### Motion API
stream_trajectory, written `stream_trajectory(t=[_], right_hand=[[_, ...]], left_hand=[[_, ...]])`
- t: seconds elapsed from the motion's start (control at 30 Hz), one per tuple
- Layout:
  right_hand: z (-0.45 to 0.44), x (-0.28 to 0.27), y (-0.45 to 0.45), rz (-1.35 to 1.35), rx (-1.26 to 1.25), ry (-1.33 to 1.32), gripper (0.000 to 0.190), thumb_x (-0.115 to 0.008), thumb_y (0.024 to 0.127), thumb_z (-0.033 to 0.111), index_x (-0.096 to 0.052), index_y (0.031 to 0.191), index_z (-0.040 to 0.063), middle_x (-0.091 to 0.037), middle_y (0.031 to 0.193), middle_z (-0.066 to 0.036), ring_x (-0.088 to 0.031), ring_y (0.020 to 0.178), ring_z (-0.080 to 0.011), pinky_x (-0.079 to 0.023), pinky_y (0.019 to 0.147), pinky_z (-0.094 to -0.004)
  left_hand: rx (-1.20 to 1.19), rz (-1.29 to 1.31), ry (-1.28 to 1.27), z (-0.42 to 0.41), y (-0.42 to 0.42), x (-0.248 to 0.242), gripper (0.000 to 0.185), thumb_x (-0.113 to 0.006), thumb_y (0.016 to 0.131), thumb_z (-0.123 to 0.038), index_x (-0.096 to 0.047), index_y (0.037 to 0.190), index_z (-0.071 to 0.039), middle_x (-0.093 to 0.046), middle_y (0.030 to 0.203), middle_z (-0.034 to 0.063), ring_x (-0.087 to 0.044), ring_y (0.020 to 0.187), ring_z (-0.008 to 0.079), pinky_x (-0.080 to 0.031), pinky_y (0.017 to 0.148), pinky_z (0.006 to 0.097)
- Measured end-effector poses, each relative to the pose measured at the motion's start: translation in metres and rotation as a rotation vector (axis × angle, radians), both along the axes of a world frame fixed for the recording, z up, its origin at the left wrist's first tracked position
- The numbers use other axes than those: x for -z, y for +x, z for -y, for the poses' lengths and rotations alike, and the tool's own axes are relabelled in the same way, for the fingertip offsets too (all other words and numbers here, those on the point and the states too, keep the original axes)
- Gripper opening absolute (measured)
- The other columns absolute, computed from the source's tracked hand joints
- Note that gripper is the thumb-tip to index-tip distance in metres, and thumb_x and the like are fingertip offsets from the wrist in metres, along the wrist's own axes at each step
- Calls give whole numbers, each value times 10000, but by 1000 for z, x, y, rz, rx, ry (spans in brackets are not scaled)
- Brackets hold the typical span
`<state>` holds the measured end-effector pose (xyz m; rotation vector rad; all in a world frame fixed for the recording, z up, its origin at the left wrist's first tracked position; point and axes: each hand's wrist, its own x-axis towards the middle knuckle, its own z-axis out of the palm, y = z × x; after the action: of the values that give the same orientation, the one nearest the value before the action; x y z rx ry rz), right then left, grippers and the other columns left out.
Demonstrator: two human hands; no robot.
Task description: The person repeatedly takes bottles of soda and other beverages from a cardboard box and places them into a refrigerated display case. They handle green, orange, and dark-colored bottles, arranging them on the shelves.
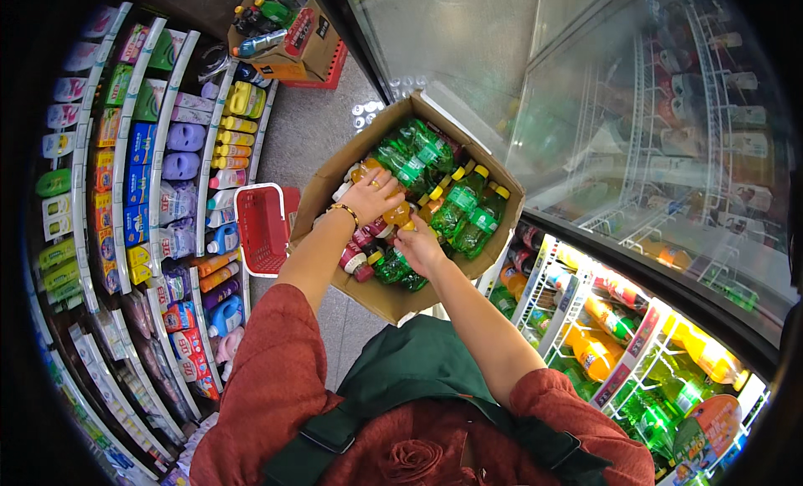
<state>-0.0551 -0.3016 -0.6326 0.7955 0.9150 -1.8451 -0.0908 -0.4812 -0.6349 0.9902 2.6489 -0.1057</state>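
Note:
An open cardboard box (342, 138) full of drink bottles stands before me. Over its middle, my left hand (370, 200) lies around the body of an orange drink bottle (399, 215). My right hand (420, 244) pinches that bottle near its yellow cap; the fingers partly hide it. Green plastic bottles (464, 200) with yellow caps fill the right side of the box, and more green bottles (411, 166) lie at its far side. Dark red bottles with white labels (354, 259) are packed near my left forearm.
A red shopping basket (266, 229) is on the floor to the left, beside shelves of household products (182, 153). Farther back, another carton of bottles (307, 44) rests on a red crate (335, 65). At right, a glass cooler door (602, 122) stands open beside lit racks of bottles (590, 348).

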Motion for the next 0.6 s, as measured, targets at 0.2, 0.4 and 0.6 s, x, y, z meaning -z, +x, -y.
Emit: stream_trajectory(t=[0.2, 0.4, 0.6], right_hand=[[-14, -30, 4, -49, -113, -100, 651, -539, 854, 43, -200, 1407, 106, -417, 1254, -107, -458, 1118, -208, -355, 983, -365], [-105, -99, 62, -498, -480, -68, 419, -576, 866, 157, -463, 1249, 30, -573, 1099, -64, -554, 976, -143, -450, 863, -292], [-211, -246, 95, -714, -469, 286, 374, -547, 856, 145, -499, 1206, 24, -577, 1102, -87, -550, 998, -159, -432, 886, -307]], left_hand=[[-369, -143, -33, -11, 19, 16, 480, -402, 873, -171, -348, 1346, -229, -305, 1403, 132, -252, 1320, 303, -129, 1094, 454], [-837, -90, 661, -47, 26, -87, 407, -526, 818, -77, -475, 1218, -27, -403, 1272, 247, -386, 1176, 397, -317, 1008, 432], [-722, 734, 1579, -164, 55, -315, 282, -541, 801, 22, -541, 1082, 44, -547, 1085, 108, -515, 1016, 178, -411, 888, 299]])
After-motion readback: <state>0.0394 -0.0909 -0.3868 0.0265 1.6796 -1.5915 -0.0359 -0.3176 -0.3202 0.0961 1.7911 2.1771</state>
